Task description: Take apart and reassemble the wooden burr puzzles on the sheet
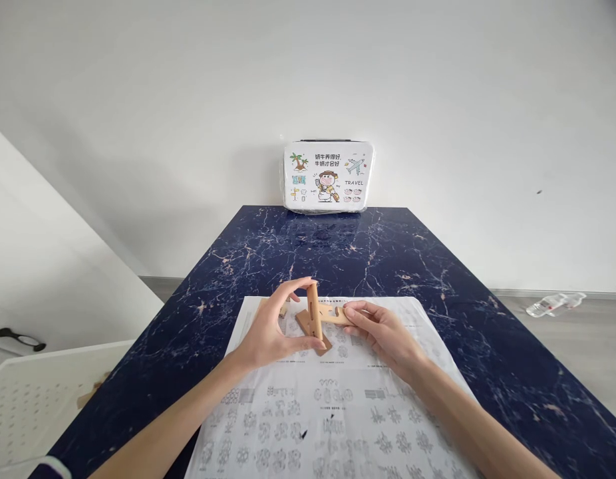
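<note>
Head view — slotted wooden piece (314, 312), long axis near-vertical.

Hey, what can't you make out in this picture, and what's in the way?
In the head view:
Flat wooden piece: middle hidden by the upright slotted piece in the left hand.
Light wooden piece: right end covered by the right hand.
White basket: cut off by the left edge, partly blocked by the blue table.
Printed sheet: fine print too small and blurred to read.
</note>
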Demonstrator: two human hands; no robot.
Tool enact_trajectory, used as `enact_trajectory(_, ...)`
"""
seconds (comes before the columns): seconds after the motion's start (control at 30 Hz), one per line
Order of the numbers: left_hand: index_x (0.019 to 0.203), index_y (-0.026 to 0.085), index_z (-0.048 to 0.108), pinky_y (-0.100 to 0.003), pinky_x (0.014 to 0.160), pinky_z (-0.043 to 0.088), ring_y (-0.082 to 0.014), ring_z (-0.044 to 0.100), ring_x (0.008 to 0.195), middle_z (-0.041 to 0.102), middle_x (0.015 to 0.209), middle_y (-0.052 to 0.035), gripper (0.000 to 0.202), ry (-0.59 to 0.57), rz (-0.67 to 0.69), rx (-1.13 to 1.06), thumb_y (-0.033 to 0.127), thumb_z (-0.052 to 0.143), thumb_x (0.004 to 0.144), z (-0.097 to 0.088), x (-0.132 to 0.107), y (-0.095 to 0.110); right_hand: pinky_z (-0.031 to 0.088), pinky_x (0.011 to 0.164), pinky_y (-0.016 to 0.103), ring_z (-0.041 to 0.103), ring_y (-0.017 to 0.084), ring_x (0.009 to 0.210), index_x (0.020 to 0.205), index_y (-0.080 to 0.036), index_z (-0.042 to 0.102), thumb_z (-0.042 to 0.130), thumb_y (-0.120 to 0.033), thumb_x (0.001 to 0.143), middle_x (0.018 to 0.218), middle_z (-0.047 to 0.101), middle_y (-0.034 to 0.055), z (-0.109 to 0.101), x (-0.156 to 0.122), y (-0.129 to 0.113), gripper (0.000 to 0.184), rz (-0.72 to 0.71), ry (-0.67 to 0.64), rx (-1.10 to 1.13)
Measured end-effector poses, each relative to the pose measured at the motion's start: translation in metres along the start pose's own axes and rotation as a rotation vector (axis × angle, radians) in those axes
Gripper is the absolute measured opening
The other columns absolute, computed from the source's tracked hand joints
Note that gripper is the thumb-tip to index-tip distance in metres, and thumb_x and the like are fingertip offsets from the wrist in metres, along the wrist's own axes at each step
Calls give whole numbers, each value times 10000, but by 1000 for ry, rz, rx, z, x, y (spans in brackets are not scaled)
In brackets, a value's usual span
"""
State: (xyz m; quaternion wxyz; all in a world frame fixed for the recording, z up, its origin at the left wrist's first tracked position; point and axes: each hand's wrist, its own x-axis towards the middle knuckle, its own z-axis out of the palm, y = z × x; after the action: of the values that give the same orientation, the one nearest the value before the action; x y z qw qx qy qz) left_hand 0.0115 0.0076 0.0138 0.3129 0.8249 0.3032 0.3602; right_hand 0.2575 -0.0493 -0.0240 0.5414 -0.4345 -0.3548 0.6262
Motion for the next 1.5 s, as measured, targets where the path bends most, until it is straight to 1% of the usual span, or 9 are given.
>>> enact_trajectory(0.2,1535,387,480,-507,1080,514,-320,637,1227,596,1530,-83,1001,-78,2,3,632,942,681,4,-4,-1,603,876,298,704,185,936,933,-223,815,951,-537,730,984,771,46,2,-1,-1,398,20,-18,-72)
enact_trajectory(0.33,1561,393,460,-567,1143,480,-356,628,1295,569,1570,-90,1070,-144,-30,27,620,964,646,9,-8,-5,604,861,321,728,181,876,965,-227,804,917,-547,771,957,783,39,1,-2,0,391,10,-58,-144)
enact_trajectory(0.47,1630,434,361,-612,1242,387,-381,487,1492,492,1651,-62,1134,-239,-51,-1,601,956,679,13,-10,-5,613,821,349,744,178,793,984,-229,791,874,-560,817,929,792,38,0,-2,3,380,-11,-89,-216)
enact_trajectory(0.57,1661,465,278,-613,1271,353,-369,415,1553,433,1693,-42,1150,-273,-60,-36,575,939,726,12,-11,-3,617,802,360,750,185,773,969,-222,784,853,-576,832,924,797,47,1,-2,4,385,-34,-93,-250)
enact_trajectory(0.8,1665,491,243,-623,1265,358,-376,405,1557,403,1709,-33,1165,-270,-61,-41,570,936,731,16,-12,-2,621,796,375,760,202,776,948,-218,777,859,-597,816,911,809,62,4,-3,5,409,-46,-77,-247)
enact_trajectory(0.97,1670,467,249,-566,1213,454,-360,529,1469,524,1628,-45,1150,-248,-3,0,552,933,750,23,-14,1,623,798,391,766,221,800,943,-220,773,860,-608,811,887,803,64,9,-5,5,419,-45,-119,-238)
enact_trajectory(1.13,1640,429,348,-572,1224,430,-371,532,1463,518,1633,-56,1086,-168,-19,-15,520,945,739,22,-14,5,601,759,375,737,202,735,992,-225,717,731,-658,918,832,781,44,14,-8,1,440,-56,-207,-247)
enact_trajectory(1.33,1645,401,348,-573,1217,439,-370,544,1453,529,1624,-73,1115,-173,-42,-111,524,959,720,20,-13,4,444,514,283,575,134,523,942,-222,632,605,-706,981,681,652,-16,14,-10,3,486,-107,-261,-341)
enact_trajectory(1.5,1659,416,311,-602,1225,425,-378,506,1487,473,1666,-71,1134,-221,-26,-101,545,948,731,21,-13,4,372,504,278,504,114,500,957,-222,623,580,-673,1011,680,630,-19,14,-11,5,457,-121,-242,-385)
